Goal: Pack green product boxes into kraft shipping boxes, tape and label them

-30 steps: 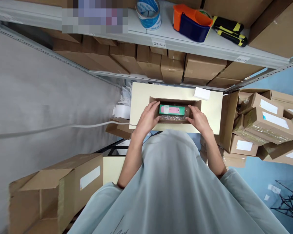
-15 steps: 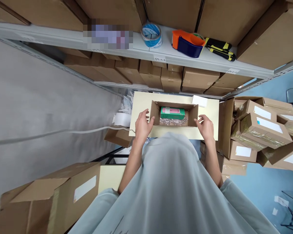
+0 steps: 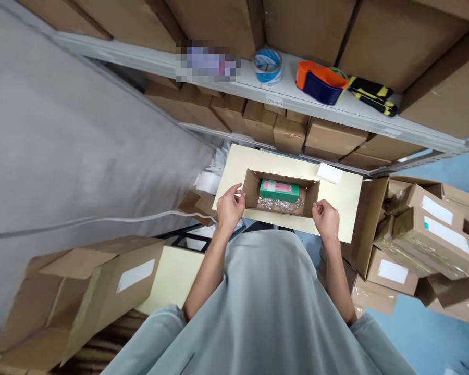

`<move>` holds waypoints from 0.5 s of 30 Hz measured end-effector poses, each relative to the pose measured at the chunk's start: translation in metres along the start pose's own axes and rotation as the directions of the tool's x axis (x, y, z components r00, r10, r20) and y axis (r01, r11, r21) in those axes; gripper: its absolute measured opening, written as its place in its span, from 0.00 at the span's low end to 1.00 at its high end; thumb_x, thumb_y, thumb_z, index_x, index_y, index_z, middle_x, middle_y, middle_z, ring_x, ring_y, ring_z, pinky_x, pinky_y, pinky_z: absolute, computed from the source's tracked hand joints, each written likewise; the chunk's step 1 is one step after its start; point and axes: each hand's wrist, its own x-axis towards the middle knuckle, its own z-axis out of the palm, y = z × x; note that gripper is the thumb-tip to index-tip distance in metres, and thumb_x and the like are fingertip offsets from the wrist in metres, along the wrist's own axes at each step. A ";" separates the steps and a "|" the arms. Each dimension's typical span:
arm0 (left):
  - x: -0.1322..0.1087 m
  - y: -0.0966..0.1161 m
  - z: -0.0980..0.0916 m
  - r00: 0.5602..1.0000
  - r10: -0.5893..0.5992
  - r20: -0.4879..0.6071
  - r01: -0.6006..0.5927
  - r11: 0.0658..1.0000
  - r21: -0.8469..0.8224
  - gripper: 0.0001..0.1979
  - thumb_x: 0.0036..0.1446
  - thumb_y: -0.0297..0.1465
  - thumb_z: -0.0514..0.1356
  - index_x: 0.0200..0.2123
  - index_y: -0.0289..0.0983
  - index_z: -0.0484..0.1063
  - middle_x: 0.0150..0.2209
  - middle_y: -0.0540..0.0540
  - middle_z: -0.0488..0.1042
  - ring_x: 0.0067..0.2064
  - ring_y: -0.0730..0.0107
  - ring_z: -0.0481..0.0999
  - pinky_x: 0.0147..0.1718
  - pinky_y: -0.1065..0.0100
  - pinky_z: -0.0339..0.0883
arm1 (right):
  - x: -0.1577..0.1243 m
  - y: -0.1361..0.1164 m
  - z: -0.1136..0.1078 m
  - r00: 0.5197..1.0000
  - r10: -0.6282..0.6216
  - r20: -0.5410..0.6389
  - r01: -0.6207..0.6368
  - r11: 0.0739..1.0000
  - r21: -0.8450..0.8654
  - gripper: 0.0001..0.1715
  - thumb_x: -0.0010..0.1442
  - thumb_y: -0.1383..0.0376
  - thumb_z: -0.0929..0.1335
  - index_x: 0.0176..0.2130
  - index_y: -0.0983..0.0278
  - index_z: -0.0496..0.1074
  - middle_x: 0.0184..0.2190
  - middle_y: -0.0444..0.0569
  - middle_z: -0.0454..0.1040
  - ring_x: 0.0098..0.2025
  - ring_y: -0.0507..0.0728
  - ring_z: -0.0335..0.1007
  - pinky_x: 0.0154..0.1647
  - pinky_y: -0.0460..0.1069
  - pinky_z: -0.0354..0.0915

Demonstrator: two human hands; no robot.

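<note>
An open cardboard box (image 3: 311,199) stands on the pale tabletop in front of me. Inside it lies a green carton (image 3: 289,195) with a pink picture, along with clear bubble wrap (image 3: 279,204) on the near side. My left hand (image 3: 230,209) is at the box's left end, fingers stretched out and a little apart, the thumb close to or touching the edge. At the right end, my right hand (image 3: 326,220) has its fingers closed in a pinch on the box's edge.
A white packet (image 3: 329,173) lies on the table (image 3: 340,208). Above, a shelf (image 3: 246,78) carries blue tape (image 3: 267,66), an orange tape dispenser (image 3: 321,82) and yellow-black cutters (image 3: 373,96). Labelled cartons (image 3: 445,229) pile up right; an open carton (image 3: 113,286) sits lower left.
The view has shifted and tilted. My right hand's fingers have closed at the box's right edge, and my left hand has come nearer the left end. The box's contents look the same.
</note>
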 end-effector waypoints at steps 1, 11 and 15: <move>-0.008 -0.004 -0.005 1.000 -0.022 -0.014 0.022 1.000 0.002 0.22 0.65 0.33 0.61 0.61 0.40 0.80 0.47 0.45 0.88 0.40 0.60 0.86 0.49 0.62 0.77 | -0.001 -0.001 -0.001 1.000 -0.022 0.007 0.022 1.000 0.015 0.15 0.70 0.54 0.63 0.32 0.57 0.67 0.26 0.46 0.76 0.28 0.57 0.69 0.35 0.50 0.58; -0.085 -0.052 -0.051 0.985 -0.100 -0.143 0.110 0.992 0.065 0.24 0.65 0.31 0.59 0.62 0.37 0.79 0.48 0.43 0.87 0.45 0.56 0.86 0.51 0.60 0.77 | -0.028 -0.046 0.019 0.975 -0.179 0.130 0.175 0.984 0.037 0.16 0.65 0.52 0.64 0.29 0.57 0.64 0.23 0.44 0.73 0.25 0.56 0.64 0.35 0.50 0.57; -0.113 -0.089 -0.065 0.968 -0.153 -0.200 0.157 0.988 0.002 0.26 0.66 0.30 0.58 0.65 0.36 0.76 0.50 0.42 0.86 0.47 0.55 0.85 0.53 0.59 0.76 | -0.050 -0.080 0.037 0.967 -0.232 0.108 0.231 0.973 0.019 0.15 0.65 0.53 0.65 0.29 0.56 0.65 0.23 0.44 0.74 0.26 0.57 0.66 0.35 0.50 0.58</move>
